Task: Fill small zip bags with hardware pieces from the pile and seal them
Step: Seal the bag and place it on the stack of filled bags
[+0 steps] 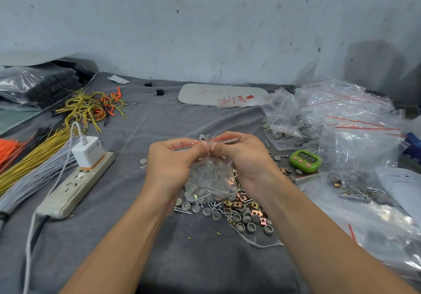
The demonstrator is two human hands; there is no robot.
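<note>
Zip bag (pixel 210 175): held in the air just above the pile (pixel 241 211) of loose hardware, over the middle of the cloth-covered counter (pixel 182 259). The left hand (pixel 175 157) and right hand (pixel 241 154) each pinch its top edge, fingers curled over the red seal strip (pixel 202 142), with the fingertips meeting near the strip's middle. Judged step: pressing the seal closed.

Risks, greatest first:
1. Whole bag. The load hangs below the only two points of grip. If either pinch slips, the bag would likely drop onto the pile, and an unsealed mouth would let its contents mix back into the loose stock.
2. Bag wall. Pointed screws (pixel 214 191) lie against thin film. A squeeze lower down, or a rough set-down, could puncture it.
3. Seal. The strip lies slanted and slightly bowed between the hands, so the track may mate only in part. Whether any length is already closed cannot be told; the strip is blurred.

Condition of the bag:
- Body: clear, thin, crinkled film, hanging upright from the strip.
- Contents: the lower part bulges with silver screws, grey round caps (pixel 193 190) and at least one copper-coloured square clip (pixel 230 181). The count cannot be read.
- Strip: a red line along the top edge, its right end higher than its left.
</note>
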